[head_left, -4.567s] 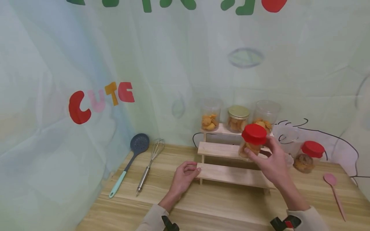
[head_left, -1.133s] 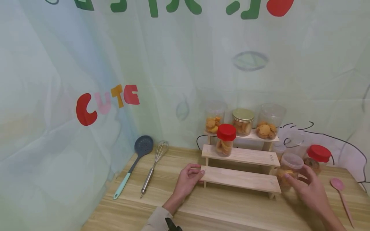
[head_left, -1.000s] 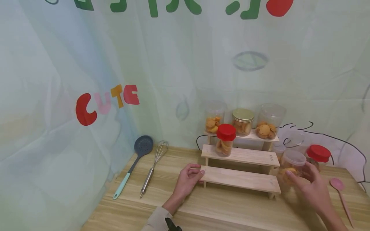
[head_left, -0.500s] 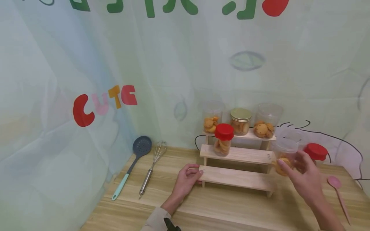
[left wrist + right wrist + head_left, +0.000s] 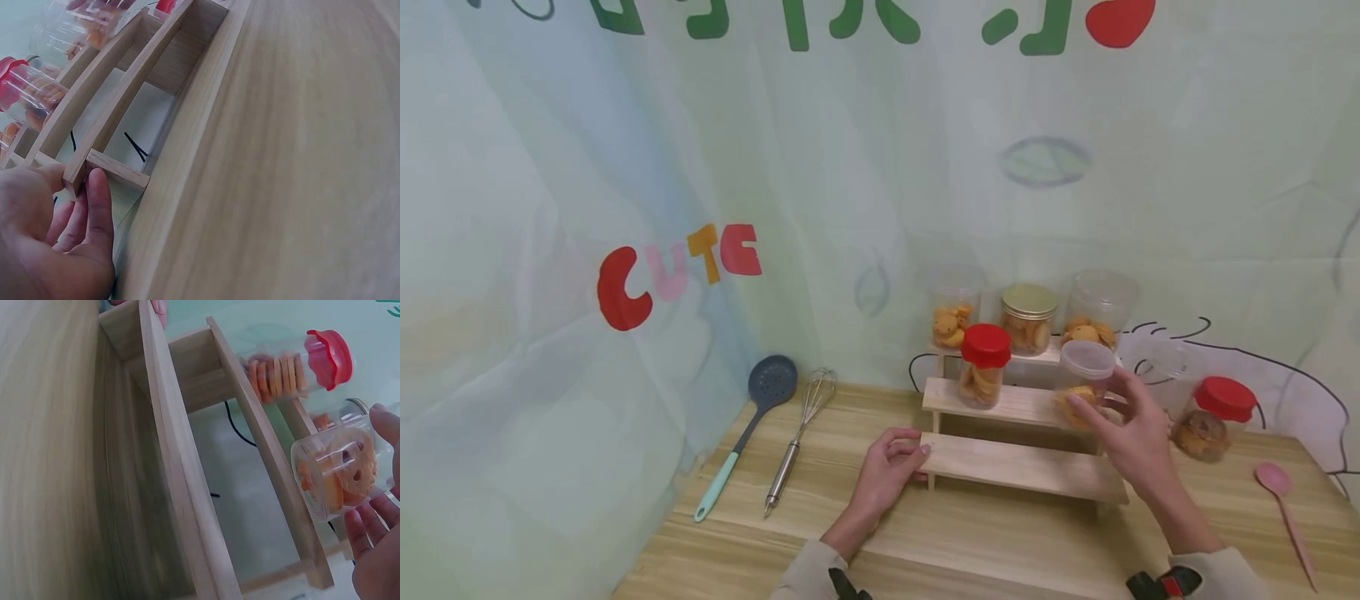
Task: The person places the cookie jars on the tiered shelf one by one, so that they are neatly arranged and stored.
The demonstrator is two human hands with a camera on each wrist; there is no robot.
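My left hand (image 5: 886, 475) pinches the left end of the lowest step of a three-tier wooden display shelf (image 5: 1022, 465). In the left wrist view its thumb and fingers (image 5: 99, 209) close on the board's end. My right hand (image 5: 1138, 437) grips a clear plastic jar (image 5: 1086, 377) of cookies by its side, at the right part of the middle step. The right wrist view shows the jar's base (image 5: 312, 481) close over that step's board. A red-lidded cookie jar (image 5: 985, 371) stands upright at the middle step's left end.
On the top step stand a clear cookie jar (image 5: 953, 312), a gold-lidded jar (image 5: 1030, 321) and another clear jar (image 5: 1101, 300). Right of the shelf are a second red-lidded jar (image 5: 1217, 412) and a pink spoon (image 5: 1276, 483). A slotted skimmer (image 5: 771, 382) and whisk (image 5: 790, 454) lie left.
The red-lidded jar went from my right hand onto the middle step. My right hand then took the clear jar from beside the shelf and brought it up and left. My left hand stays put.
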